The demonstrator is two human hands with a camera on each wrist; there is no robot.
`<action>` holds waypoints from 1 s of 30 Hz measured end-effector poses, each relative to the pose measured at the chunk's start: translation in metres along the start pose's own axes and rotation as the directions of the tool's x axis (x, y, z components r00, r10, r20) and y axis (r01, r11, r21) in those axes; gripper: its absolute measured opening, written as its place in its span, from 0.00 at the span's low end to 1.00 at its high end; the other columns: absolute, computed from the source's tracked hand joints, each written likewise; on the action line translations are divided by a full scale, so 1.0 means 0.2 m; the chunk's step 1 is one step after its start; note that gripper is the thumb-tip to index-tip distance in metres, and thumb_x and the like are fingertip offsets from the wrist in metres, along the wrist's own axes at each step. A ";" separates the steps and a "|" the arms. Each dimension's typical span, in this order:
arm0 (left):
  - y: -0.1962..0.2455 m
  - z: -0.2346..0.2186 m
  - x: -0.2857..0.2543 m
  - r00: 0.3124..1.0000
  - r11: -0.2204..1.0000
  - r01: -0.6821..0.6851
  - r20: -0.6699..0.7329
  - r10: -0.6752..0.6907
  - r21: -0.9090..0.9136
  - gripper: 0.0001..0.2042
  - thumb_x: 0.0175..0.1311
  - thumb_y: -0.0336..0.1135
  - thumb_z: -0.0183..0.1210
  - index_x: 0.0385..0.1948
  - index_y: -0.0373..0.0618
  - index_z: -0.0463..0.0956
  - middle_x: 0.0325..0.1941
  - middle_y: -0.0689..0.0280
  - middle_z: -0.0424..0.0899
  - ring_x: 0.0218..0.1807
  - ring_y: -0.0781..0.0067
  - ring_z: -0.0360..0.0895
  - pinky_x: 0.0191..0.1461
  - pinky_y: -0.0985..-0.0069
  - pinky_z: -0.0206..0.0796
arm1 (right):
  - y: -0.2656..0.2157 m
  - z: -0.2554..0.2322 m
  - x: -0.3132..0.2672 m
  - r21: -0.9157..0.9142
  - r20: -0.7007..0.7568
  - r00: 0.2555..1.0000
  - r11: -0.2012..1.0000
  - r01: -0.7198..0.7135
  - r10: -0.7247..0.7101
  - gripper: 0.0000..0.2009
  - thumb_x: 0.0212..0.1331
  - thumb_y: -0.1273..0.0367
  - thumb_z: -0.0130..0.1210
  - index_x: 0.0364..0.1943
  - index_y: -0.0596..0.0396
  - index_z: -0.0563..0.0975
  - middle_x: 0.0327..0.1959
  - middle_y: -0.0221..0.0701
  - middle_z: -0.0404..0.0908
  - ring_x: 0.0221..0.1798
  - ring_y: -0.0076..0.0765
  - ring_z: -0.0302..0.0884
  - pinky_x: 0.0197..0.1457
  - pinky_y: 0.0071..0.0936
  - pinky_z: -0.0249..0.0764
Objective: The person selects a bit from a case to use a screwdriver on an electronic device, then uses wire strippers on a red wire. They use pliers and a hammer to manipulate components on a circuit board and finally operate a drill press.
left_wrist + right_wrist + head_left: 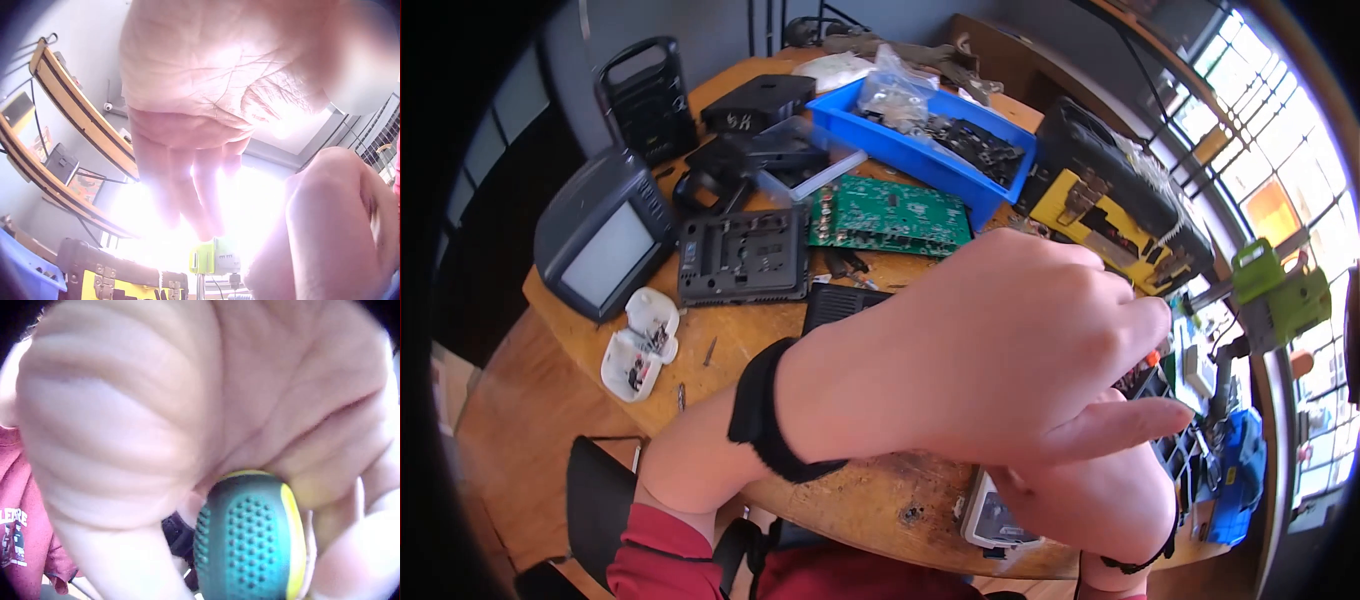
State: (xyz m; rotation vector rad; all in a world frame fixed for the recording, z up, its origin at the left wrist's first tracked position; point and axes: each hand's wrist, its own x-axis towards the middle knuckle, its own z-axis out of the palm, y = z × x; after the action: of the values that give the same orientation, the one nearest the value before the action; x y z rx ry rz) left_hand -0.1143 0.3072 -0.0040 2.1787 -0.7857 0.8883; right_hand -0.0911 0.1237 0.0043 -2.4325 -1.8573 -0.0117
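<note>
In the head view my left hand [1000, 350] reaches across the front of the table, a black band round its wrist, and covers much of what lies below. Its palm and long, slightly bent fingers [178, 187] show in the left wrist view with nothing between them. Lower down, my right hand [1090, 495] is partly hidden under the left. The right wrist view shows this hand [281, 406] gripping a rounded teal screwdriver handle [253, 544] with raised dots and a yellow stripe; its far end is hidden. A white-edged case [990, 520] lies beside the right hand.
Behind stand a green circuit board [890, 215], a black plastic housing [745, 255], a blue bin [920, 150] of parts and a black-yellow toolbox [1100, 210]. A monitor [605, 235] and an open white box [640, 345] of small parts are at left.
</note>
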 end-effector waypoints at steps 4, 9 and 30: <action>-0.03 0.01 -0.01 0.999 1.000 0.019 -0.051 -0.018 0.019 0.28 0.71 0.57 0.55 0.28 0.34 0.81 0.20 0.51 0.82 0.27 0.47 0.84 0.32 0.59 0.75 | -0.08 -0.02 0.04 0.010 0.023 0.987 0.987 -0.159 0.159 0.14 0.55 0.68 0.71 0.46 0.51 0.84 0.39 0.36 0.86 0.42 0.52 0.84 0.45 0.46 0.78; -0.04 -0.06 0.00 0.999 0.999 0.042 -0.028 -0.042 0.011 0.28 0.70 0.57 0.56 0.29 0.34 0.84 0.23 0.49 0.85 0.28 0.46 0.85 0.39 0.57 0.78 | -0.10 -0.04 0.07 -0.076 -0.038 0.994 0.991 -0.108 0.106 0.21 0.51 0.69 0.73 0.51 0.51 0.81 0.37 0.36 0.84 0.40 0.52 0.84 0.45 0.44 0.77; -0.02 -0.19 0.02 0.997 0.999 0.021 -0.070 -0.019 0.026 0.27 0.71 0.53 0.55 0.23 0.34 0.84 0.20 0.50 0.82 0.23 0.47 0.82 0.33 0.58 0.76 | -0.15 -0.19 0.12 -0.100 0.350 0.878 0.945 -0.311 0.326 0.13 0.54 0.64 0.72 0.39 0.58 0.86 0.26 0.41 0.87 0.26 0.46 0.86 0.37 0.31 0.81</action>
State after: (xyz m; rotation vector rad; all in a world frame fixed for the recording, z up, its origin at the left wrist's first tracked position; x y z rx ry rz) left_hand -0.1236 0.3380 0.0187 2.1629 -0.7209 0.9645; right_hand -0.1117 0.1528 0.0462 -2.8990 -1.5470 0.4552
